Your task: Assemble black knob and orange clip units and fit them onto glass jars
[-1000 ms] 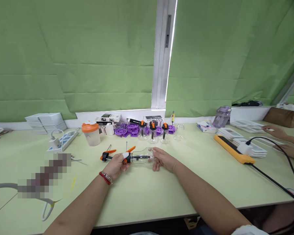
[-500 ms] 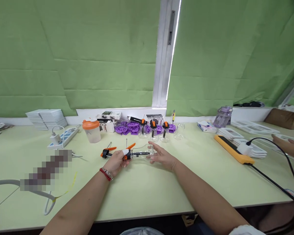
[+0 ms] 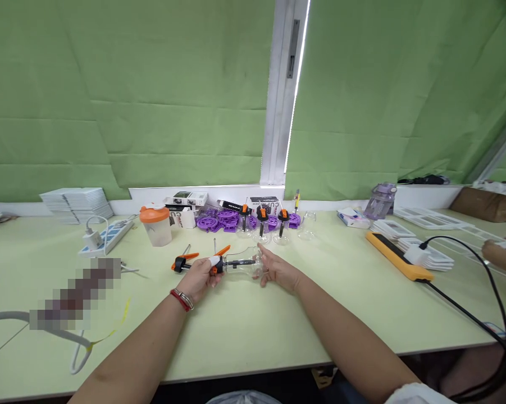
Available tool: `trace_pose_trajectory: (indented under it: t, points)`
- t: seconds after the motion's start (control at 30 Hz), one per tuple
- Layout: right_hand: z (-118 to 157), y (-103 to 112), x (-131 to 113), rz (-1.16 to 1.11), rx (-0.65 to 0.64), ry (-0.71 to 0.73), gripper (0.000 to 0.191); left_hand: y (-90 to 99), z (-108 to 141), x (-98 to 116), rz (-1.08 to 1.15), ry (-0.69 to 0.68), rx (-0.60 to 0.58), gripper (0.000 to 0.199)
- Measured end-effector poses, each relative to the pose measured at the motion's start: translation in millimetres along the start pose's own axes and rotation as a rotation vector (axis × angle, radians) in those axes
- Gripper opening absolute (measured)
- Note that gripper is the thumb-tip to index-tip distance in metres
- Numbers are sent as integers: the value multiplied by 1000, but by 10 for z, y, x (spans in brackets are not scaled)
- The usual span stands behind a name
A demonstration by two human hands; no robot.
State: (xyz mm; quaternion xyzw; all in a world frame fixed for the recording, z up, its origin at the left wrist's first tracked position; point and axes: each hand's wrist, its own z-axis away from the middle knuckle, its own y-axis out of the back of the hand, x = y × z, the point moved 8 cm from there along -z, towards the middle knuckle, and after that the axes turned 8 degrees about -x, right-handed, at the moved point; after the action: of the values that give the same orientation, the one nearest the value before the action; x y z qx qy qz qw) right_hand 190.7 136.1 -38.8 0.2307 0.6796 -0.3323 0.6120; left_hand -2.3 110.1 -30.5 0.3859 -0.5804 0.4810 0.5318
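A clear glass bottle [image 3: 245, 262] lies sideways above the table, with a black rod inside it and a black-and-orange fitting [image 3: 219, 264] at its neck. My left hand [image 3: 200, 279] is closed around that fitting at the neck end. At the wide base, my right hand [image 3: 276, 272] holds the bottle with curled fingers and thumb. Just left of my left hand lies a loose black-and-orange top [image 3: 179, 264]. Orange levers [image 3: 222, 251] rest beyond it, partly hidden. Whether the fitting is fully seated cannot be told.
Similar bottles with black-and-orange tops [image 3: 261, 224] stand at the back, near purple plastic parts [image 3: 223, 220] and an open glass bottle [image 3: 308, 225]. An orange-lidded cup [image 3: 156, 225] is behind left. To the right are a yellow power strip [image 3: 398, 257] and another person's hand [image 3: 503, 259].
My hands keep hold of the bottle in nearly the same place; my right fingers shift slightly at its base. The other person's hand at the far right has moved. The view shifts slightly.
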Motion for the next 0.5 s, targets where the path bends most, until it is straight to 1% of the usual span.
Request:
trace_pose_trajectory:
  t: [0.07,0.1,0.13,0.2,0.27,0.33,0.43,0.5]
  points:
    - [28,-51,-49,-37,-51,20,72,9,0,-9,-3,7,7,32]
    - [32,-62,-49,-34,-61,15,73,9,1,-14,0,10,9,32]
    - [27,-59,-29,-20,-56,0,69,8,2,-20,6,14,12,31]
    - [-1,-17,49,31,-14,-47,62,5,3,-36,22,25,16,29]
    - [-38,50,125,103,50,-84,65,5,-1,-51,32,34,17,28]
    - [-61,102,154,167,100,-90,68,5,-6,-54,31,34,11,28]
    - [-42,124,67,182,131,-25,61,26,-5,-36,14,25,20,29]
    - [-3,98,-36,147,107,36,58,39,3,-13,5,15,28,29]
